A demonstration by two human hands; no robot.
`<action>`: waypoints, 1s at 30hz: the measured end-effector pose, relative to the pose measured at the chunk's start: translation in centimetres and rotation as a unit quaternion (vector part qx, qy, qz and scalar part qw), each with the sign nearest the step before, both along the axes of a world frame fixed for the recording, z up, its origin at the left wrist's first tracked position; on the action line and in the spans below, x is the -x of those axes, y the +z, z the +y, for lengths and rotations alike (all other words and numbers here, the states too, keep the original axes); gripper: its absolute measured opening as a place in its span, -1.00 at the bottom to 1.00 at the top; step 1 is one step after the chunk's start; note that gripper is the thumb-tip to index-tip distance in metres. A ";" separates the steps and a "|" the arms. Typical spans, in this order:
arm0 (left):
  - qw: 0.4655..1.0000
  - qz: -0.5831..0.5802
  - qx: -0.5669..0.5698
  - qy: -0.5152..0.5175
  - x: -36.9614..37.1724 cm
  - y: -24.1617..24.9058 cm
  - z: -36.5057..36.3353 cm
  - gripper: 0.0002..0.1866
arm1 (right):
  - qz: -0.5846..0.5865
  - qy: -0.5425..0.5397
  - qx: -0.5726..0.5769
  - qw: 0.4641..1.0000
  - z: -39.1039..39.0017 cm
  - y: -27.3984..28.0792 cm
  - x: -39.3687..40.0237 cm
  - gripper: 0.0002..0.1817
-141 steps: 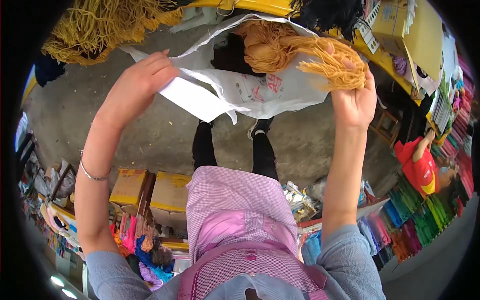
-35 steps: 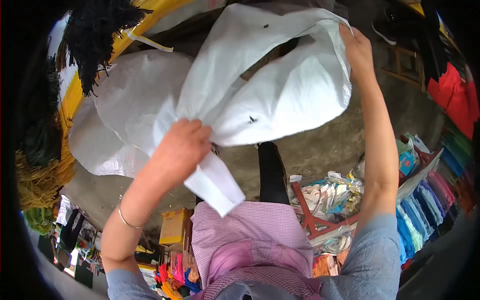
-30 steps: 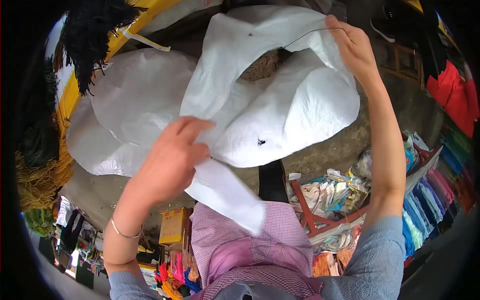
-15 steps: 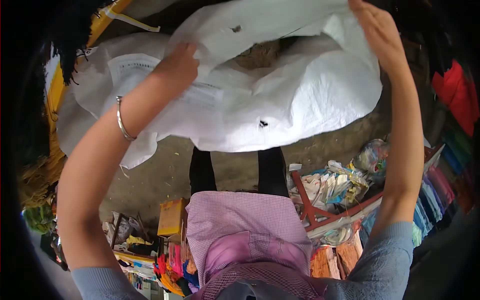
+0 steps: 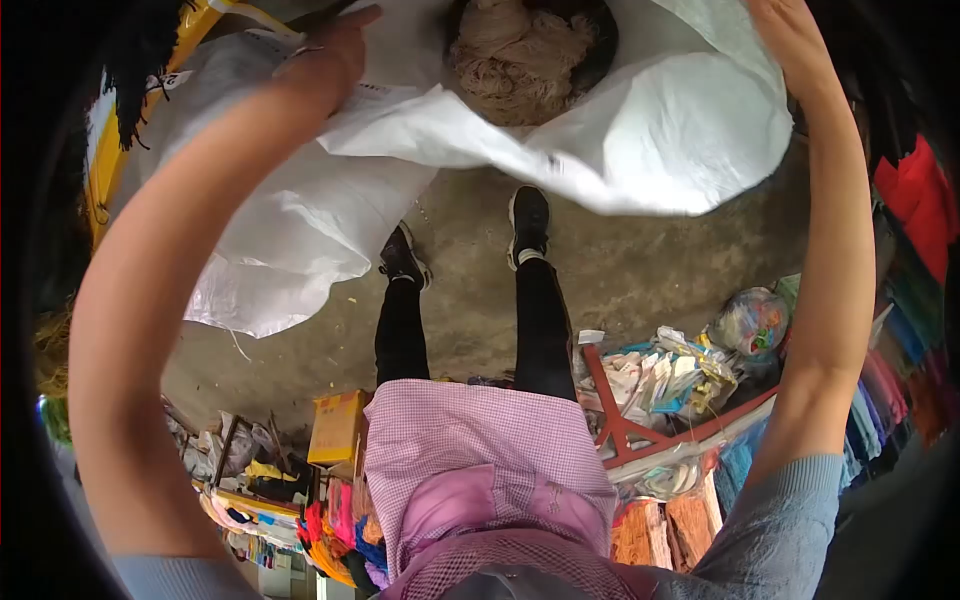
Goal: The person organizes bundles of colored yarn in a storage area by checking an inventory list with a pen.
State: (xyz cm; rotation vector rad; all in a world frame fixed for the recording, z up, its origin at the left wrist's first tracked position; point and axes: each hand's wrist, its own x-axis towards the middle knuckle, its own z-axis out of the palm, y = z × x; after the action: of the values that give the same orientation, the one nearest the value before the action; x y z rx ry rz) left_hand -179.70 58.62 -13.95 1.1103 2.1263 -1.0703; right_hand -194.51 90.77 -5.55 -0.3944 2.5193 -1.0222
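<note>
A large white woven plastic sack [image 5: 690, 120] spreads across the top of the head view. My left hand [image 5: 335, 60], blurred a little, is closed on its left part, with the fingers near the frame's top. Gripping the sack's right edge is my right hand [image 5: 790, 35], partly cut off by the top of the view. Between my hands, a heap of beige yarn or fringed cloth [image 5: 520, 60] shows beside the sack's folds, with something dark and round about it. The sack's left part hangs down toward the floor.
My feet in black shoes [image 5: 528, 220] stand on the concrete floor [image 5: 470, 290]. To the right are a red metal frame [image 5: 625, 440], crumpled plastic bags [image 5: 660, 380] and folded cloth. A yellow box [image 5: 337, 428] and colourful cloth [image 5: 345, 530] lie lower left. A yellow post [image 5: 105, 180] rises at left.
Both hands have moved up and apart, lifting the sack. Its lower edge has risen, so my shoes now show. More of the beige heap has come into view.
</note>
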 end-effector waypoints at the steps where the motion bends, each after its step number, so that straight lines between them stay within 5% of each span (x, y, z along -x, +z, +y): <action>1: 1.000 -0.003 0.022 0.006 0.2 0.3 -0.9 -0.82 | -0.002 0.000 0.003 1.000 -0.5 -0.5 0.0 -0.39; 3: 0.999 -0.006 0.051 0.013 0.3 1.3 -2.1 -0.83 | 0.003 0.022 0.075 0.997 -1.2 -1.0 -0.3 -0.40; 9: 0.994 -0.061 0.050 0.077 -0.4 2.4 -4.3 -0.82 | 0.042 0.013 0.023 0.999 1.0 -1.4 0.5 -0.45; 10: 0.967 0.054 -0.248 -0.012 -1.0 0.4 -6.8 -0.81 | 0.048 0.010 0.011 0.999 1.2 -1.6 0.5 -0.49; 12: 0.834 0.166 -0.517 -0.098 -1.1 0.7 -7.2 -0.80 | 0.095 0.018 0.041 0.994 1.4 -3.3 1.3 -0.52; 13: 0.941 0.014 -0.339 0.001 -0.7 1.2 -6.9 -0.79 | 0.118 0.022 0.056 0.991 1.8 -3.5 1.8 -0.53; 15: 0.975 -0.143 -0.138 0.101 -0.8 4.1 -4.7 -0.77 | 0.107 0.004 -0.013 0.994 0.9 -1.3 1.4 -0.60; 16: 0.961 -0.128 -0.188 0.159 -1.5 5.9 -3.5 -0.76 | 0.074 -0.019 -0.097 0.992 0.3 0.3 0.6 -0.65; 18: 0.925 -0.103 -0.320 0.178 -2.5 7.2 -3.2 -0.72 | 0.306 0.104 -0.224 0.920 0.7 1.2 -0.4 -0.78; 20: 0.920 -0.106 -0.341 0.162 -2.9 7.9 -3.0 -0.72 | 0.306 0.219 -0.116 0.919 0.1 2.1 -3.9 -0.79; 21: 0.914 -0.111 -0.361 0.144 -2.9 8.2 -2.7 -0.73 | 0.187 0.257 -0.035 0.947 -3.2 2.7 -7.6 -0.70; 22: 0.914 -0.112 -0.363 0.144 -2.0 9.3 -2.5 -0.73 | 0.066 0.317 0.001 0.946 -5.1 1.0 -9.6 -0.74; 23: 0.861 -0.226 -0.374 0.261 -0.6 10.8 -2.5 -0.76 | 0.049 0.452 -0.201 0.867 -7.6 -1.4 -10.2 -0.82; 24: 0.885 -0.168 -0.375 0.219 -1.6 10.5 -2.2 -0.76 | -0.009 0.447 -0.303 0.842 -10.0 -4.5 -11.2 -0.85; 26: 0.906 -0.103 -0.371 0.178 -3.1 10.1 -1.9 -0.73 | 0.042 0.540 -0.277 0.793 -13.0 -13.4 -9.8 -0.76; 27: 0.902 -0.089 -0.393 0.157 -3.2 10.0 -1.9 -0.74 | 0.031 0.309 -0.216 0.926 -15.6 -19.8 -9.7 -0.66; 30: 0.907 -0.066 -0.401 0.111 -3.9 9.8 -1.9 -0.75 | 0.112 0.196 -0.241 0.944 -17.3 -29.2 -8.6 -0.65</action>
State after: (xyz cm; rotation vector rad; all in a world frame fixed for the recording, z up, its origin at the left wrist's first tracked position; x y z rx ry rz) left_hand -175.81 56.72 -4.18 1.1742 2.5578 0.0348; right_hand -185.89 73.50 -34.73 -0.8515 2.6166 -0.2060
